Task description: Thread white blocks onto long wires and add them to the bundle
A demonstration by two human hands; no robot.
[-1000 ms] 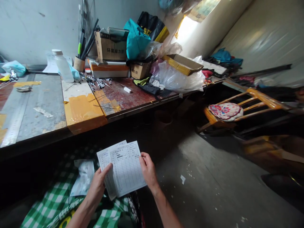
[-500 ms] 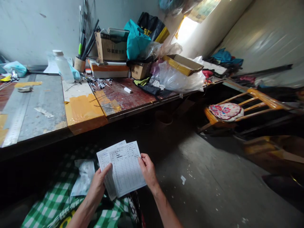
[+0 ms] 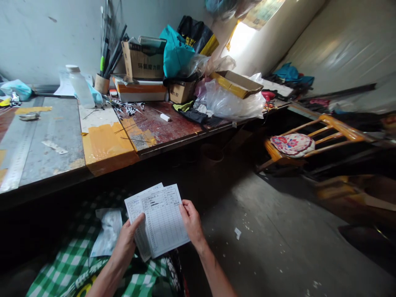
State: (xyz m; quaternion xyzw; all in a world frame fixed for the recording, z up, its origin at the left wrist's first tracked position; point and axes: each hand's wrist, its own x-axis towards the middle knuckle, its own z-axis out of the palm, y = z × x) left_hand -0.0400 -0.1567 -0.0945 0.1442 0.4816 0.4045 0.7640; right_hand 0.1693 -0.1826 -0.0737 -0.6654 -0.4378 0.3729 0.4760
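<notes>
Two overlapping paper forms with printed tables and handwriting are held up over my lap. My left hand pinches the rear form at its left side, thumb on top. With thumb and fingers closed, my right hand grips the right edge of the front form. Most of the rear form is hidden behind the front one. Below them, a green and white checked cloth covers my lap, and a clear plastic bag with pale contents lies on it, left of my left hand.
A long workbench runs ahead, bearing a white bottle, cardboard boxes, plastic bags and loose black-and-white small parts. To the right stands a wooden chair with a flowered cushion. Paper scraps lie on the floor.
The whole view has shifted slightly, moving the scene a little to the left. Both hands keep their hold on the forms, which stay in nearly the same pose.
</notes>
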